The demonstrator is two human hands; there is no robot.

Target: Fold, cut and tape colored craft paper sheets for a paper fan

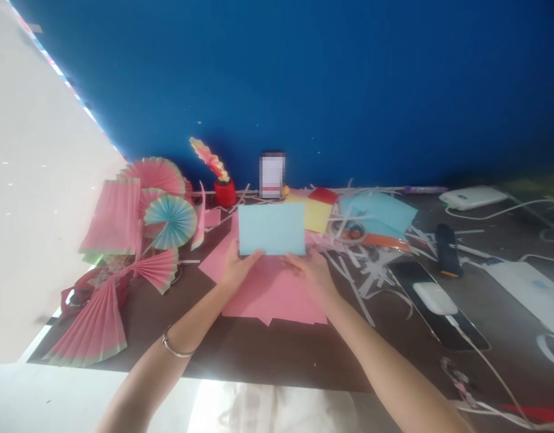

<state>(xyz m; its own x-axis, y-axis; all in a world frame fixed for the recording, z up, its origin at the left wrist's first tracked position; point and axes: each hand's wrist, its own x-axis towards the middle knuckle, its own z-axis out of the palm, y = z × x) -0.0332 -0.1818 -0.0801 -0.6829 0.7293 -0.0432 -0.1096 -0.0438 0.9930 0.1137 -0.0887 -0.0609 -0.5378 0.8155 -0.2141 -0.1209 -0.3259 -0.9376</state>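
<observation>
Both hands hold a light blue sheet of paper (271, 228) by its near corners, raised over the table. My left hand (241, 267) grips the lower left corner, thumb on top and fingers hidden behind. At the lower right, my right hand (310, 270) closes on the edge in the same way. Beneath the sheet lie several pink paper sheets (272, 294), loosely overlapped. A yellow paper (318, 215) shows just behind the blue sheet to the right.
Folded paper fans (171, 221) crowd the left. A red pot (225, 193) stands by a propped phone (272, 174) at the back. On the right are white paper strips (371, 270), a tape roll (344, 230), a black phone (439, 307) and a white power bank (473, 196) with cables.
</observation>
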